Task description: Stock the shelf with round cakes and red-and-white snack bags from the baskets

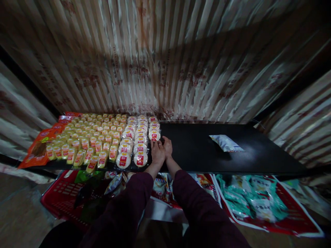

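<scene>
My left hand [157, 151] and my right hand [168, 146] are side by side at the near end of a short row of round, white rice crackers in clear wrappers. The front rice cracker packet [154, 135] has a red label. My left fingers press on its near edge, and my curled right fingers close in at its right side. My palms hide what lies beneath them. Two longer rows of the same packets, one with a front packet [140, 159] and one beside it [123, 160], stand to the left on the black shelf [191, 148].
Several rows of small yellow packaged cakes [98, 146] fill the shelf's left part, beside orange bags [38, 146]. A silvery packet [226, 142] lies on the right. Below are red baskets [297, 213], one holding teal snack bags [258, 196]. Striped plastic sheeting [160, 62] hangs behind.
</scene>
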Motion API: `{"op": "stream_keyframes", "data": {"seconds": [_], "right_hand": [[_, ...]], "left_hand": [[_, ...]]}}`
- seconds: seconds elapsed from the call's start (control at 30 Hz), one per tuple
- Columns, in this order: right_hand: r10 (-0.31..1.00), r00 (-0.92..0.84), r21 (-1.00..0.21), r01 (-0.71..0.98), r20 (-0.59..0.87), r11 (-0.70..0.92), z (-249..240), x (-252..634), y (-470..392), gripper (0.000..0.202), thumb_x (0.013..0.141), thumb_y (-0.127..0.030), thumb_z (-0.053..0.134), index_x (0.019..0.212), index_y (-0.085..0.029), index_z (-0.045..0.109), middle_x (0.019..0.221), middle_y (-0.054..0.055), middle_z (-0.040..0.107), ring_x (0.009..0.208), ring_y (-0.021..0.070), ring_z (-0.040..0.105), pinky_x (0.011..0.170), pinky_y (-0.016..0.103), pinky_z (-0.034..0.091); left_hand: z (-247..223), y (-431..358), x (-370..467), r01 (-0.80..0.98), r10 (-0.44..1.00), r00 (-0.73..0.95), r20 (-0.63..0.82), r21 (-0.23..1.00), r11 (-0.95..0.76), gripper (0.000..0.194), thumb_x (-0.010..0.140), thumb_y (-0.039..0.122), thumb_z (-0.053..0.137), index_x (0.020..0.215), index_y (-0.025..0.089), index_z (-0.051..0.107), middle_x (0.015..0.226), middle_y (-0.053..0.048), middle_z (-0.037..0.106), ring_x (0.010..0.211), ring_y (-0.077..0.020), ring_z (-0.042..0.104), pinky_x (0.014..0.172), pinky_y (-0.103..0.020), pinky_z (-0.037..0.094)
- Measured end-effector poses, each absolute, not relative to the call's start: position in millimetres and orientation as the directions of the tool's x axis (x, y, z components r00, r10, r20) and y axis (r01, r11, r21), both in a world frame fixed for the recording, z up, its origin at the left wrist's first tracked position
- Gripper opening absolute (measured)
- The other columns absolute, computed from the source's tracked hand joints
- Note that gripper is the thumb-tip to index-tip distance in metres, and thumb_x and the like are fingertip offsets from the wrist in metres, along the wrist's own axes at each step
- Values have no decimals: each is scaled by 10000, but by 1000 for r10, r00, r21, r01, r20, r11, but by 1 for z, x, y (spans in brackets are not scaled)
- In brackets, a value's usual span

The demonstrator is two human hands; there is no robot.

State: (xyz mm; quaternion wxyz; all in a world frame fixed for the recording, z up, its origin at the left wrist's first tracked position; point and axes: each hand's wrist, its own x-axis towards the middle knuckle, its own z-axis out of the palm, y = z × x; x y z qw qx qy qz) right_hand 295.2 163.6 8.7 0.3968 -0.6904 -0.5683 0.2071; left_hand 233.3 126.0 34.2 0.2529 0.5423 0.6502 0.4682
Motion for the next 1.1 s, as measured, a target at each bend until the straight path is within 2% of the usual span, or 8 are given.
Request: {"op": "stream_keyframes", "data": {"seconds": [0.1, 0.17, 0.33, 0.6, 0.77, 0.93, 1.0, 1.1], "right_hand": [[947, 258, -791, 612, 190, -8, 14, 298, 149, 462, 753, -259, 534, 1190, -112, 574, 1148, 156, 582, 962, 228, 576, 896, 373, 467], [941, 246, -792, 609, 231, 35, 18, 297, 136, 457, 753, -239, 510, 1182, -94, 575, 1139, 161, 592, 976, 227, 572, 898, 368, 464], [942, 205, -832, 542, 265, 117, 22, 285, 88, 394, 742, -201, 441, 1082, -132, 626, 1068, 120, 636, 959, 211, 577, 897, 361, 458], [960, 56, -869, 443, 273, 221, 9, 229, -13, 353, 738, -188, 403, 977, -145, 659, 978, 102, 665, 925, 209, 595, 876, 353, 462], [988, -54, -897, 415, 142, 151, -14, 185, -44, 318, 733, -136, 426, 935, -176, 668, 943, 72, 681, 893, 190, 609, 873, 331, 474], [971, -202, -841, 541, -126, 3, -37, 149, -54, 327, 764, -60, 426, 945, -172, 674, 993, 86, 700, 905, 158, 627, 889, 272, 466], [946, -222, -796, 602, -238, -59, -47, 140, -57, 330, 762, -29, 431, 934, -163, 678, 954, 98, 715, 859, 151, 647, 840, 242, 476], [930, -213, -763, 639, -299, -99, -62, 129, -60, 297, 737, -20, 484, 920, -145, 683, 896, 124, 725, 804, 174, 672, 761, 237, 487]], "left_hand": [[46, 110, 237, 400, 943, -322, 80, 915, 59, 309, 860, 160, 390, 1045, 144, 636, 1171, -129, 624, 1183, -216, 526, 1060, -352, 378], [52, 94, 236, 362, 938, -340, 64, 930, 68, 309, 867, 167, 382, 1051, 146, 630, 1160, -115, 635, 1147, -199, 548, 1042, -336, 392], [58, 40, 218, 340, 965, -234, 119, 940, -33, 322, 883, 185, 372, 1089, 149, 616, 1156, -112, 648, 1094, -201, 579, 1001, -342, 419], [35, -61, 154, 387, 957, -217, 194, 917, -98, 279, 877, 194, 389, 1053, 159, 602, 1075, -98, 654, 1025, -181, 585, 955, -328, 441], [10, -89, 110, 477, 960, -260, 104, 878, 34, 285, 884, 180, 364, 1002, 159, 623, 1059, -93, 656, 1021, -176, 583, 961, -319, 434], [-16, -83, 72, 589, 935, -269, -233, 728, 351, 303, 856, 130, 402, 1006, 162, 664, 1102, -93, 677, 1028, -172, 603, 968, -291, 424], [-25, -78, 60, 600, 907, -257, -334, 680, 421, 252, 811, 116, 478, 925, 175, 694, 1028, -82, 707, 963, -174, 631, 910, -271, 452], [-37, -68, 41, 588, 883, -305, -356, 660, 469, 182, 738, 96, 561, 818, 171, 707, 891, -83, 725, 888, -189, 653, 842, -266, 470]]}}
